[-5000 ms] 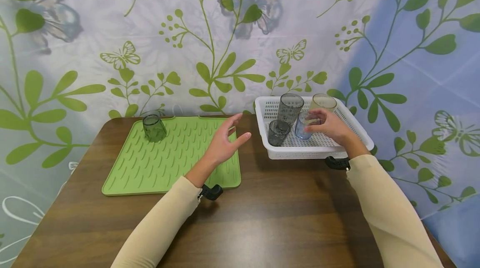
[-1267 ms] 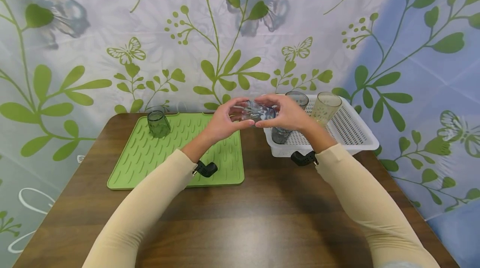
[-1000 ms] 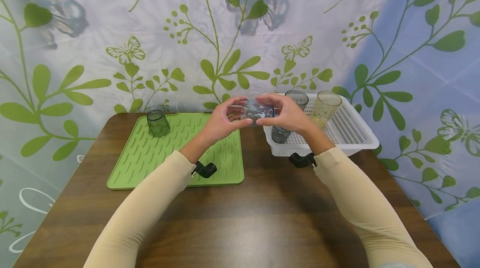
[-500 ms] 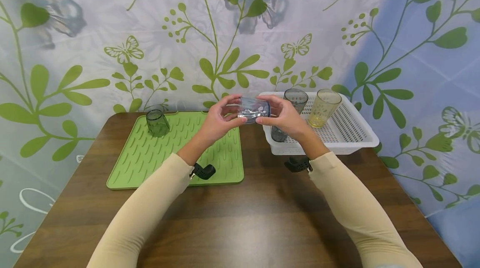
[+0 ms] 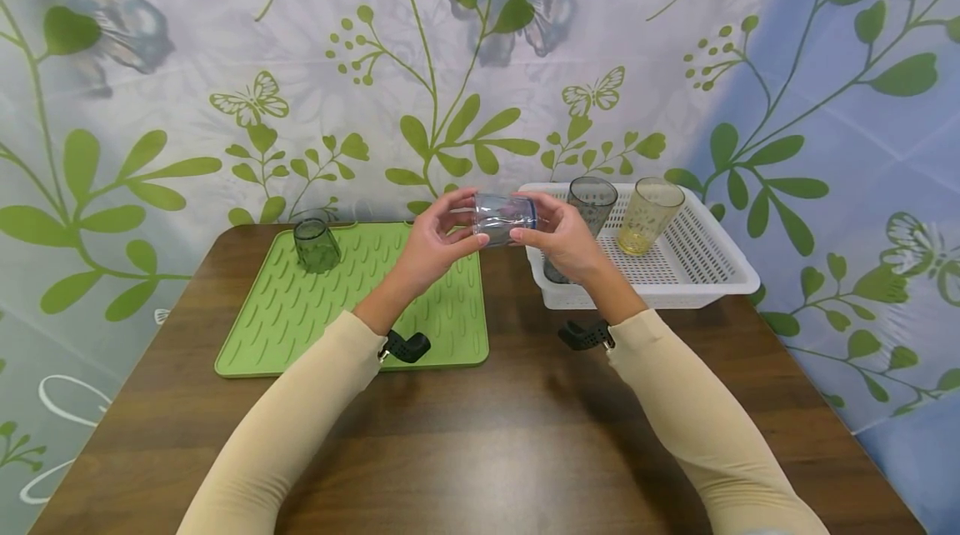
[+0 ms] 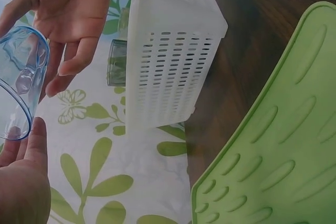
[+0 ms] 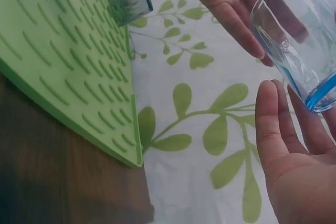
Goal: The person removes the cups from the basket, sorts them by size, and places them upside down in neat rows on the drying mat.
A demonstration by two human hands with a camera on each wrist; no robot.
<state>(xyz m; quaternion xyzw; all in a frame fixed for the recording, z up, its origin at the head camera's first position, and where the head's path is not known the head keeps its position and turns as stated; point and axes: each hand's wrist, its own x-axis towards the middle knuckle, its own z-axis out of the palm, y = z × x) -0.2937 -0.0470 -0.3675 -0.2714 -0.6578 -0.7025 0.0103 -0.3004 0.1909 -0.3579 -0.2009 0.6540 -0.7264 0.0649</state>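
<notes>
Between my two hands, above the table, a clear bluish drinking glass (image 5: pixel 504 218) lies on its side. My left hand (image 5: pixel 435 242) holds its left end between thumb and fingers. At the blue-edged right end, my right hand (image 5: pixel 562 239) grips it, thumb in front and fingers behind. The left wrist view shows the glass (image 6: pixel 21 77) at the left edge; the right wrist view shows it (image 7: pixel 294 40) at upper right. On the green drying mat (image 5: pixel 360 293), a dark green glass (image 5: pixel 317 247) stands at the back left.
A white perforated basket (image 5: pixel 705 295) sits to the right. It holds a tall grey glass (image 5: pixel 592 200), a yellowish glass (image 5: pixel 647 218) and a short dark glass (image 5: pixel 555 272) mostly hidden behind my right hand. A leaf-patterned cloth (image 5: pixel 450 43) hangs behind the wooden table (image 5: pixel 465 435).
The bluish glass left the basket in my right hand and came between both hands. Over the last second it shifted slightly left, and my right hand's hold moved a little.
</notes>
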